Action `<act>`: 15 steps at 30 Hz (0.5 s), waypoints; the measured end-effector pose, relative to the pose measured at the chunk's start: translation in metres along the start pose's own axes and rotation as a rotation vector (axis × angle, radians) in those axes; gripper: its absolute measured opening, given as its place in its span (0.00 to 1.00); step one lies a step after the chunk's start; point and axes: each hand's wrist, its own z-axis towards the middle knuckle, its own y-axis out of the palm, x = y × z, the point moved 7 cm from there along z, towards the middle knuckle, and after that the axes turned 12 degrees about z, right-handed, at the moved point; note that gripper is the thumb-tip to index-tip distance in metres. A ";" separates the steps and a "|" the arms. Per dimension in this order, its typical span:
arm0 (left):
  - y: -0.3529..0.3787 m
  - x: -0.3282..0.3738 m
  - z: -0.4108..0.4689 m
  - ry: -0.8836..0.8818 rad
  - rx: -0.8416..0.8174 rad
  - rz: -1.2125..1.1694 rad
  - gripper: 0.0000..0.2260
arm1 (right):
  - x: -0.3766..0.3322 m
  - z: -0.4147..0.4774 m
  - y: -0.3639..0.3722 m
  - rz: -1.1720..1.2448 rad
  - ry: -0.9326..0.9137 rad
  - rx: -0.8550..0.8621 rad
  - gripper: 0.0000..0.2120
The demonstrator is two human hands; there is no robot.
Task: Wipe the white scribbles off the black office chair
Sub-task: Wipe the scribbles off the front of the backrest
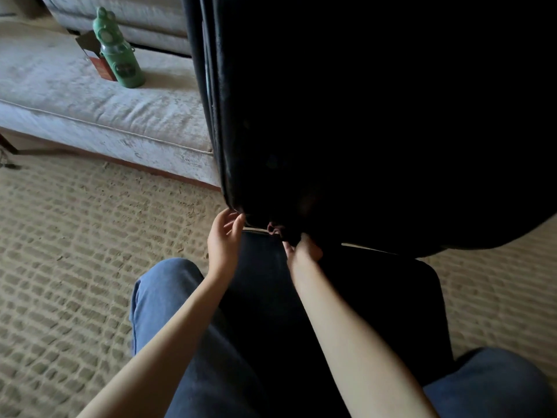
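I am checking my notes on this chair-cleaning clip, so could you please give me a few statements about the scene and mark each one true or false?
1. A green bottle stands on the sofa. True.
2. The left hand is closed in a fist around a cloth. False: its fingers are spread open at the lower edge of the black chair back.
3. The right hand reaches up to the underside of the chair back. True.
4. The floor is bare wood. False: a beige patterned carpet covers it.
5. White scribbles show clearly on the chair back. False: it is too dark to tell.
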 end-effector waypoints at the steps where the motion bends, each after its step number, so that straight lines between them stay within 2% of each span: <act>1: 0.010 -0.004 -0.005 -0.023 -0.012 0.008 0.15 | -0.018 0.003 -0.014 0.110 -0.039 0.063 0.07; 3: 0.034 -0.005 -0.014 -0.032 -0.060 0.023 0.16 | -0.062 0.007 -0.038 0.170 -0.194 0.062 0.12; 7: 0.069 0.006 -0.027 -0.017 -0.113 0.011 0.16 | -0.145 0.013 -0.089 0.089 -0.407 0.094 0.13; 10: 0.078 0.010 -0.031 -0.060 -0.134 -0.056 0.16 | -0.207 0.028 -0.136 -0.032 -0.597 0.235 0.13; 13: 0.078 0.005 -0.025 -0.041 -0.141 -0.046 0.17 | -0.239 0.045 -0.155 -0.057 -0.697 0.337 0.10; 15: 0.078 0.001 -0.021 -0.036 -0.152 -0.042 0.18 | -0.237 0.057 -0.146 -0.045 -0.733 0.354 0.13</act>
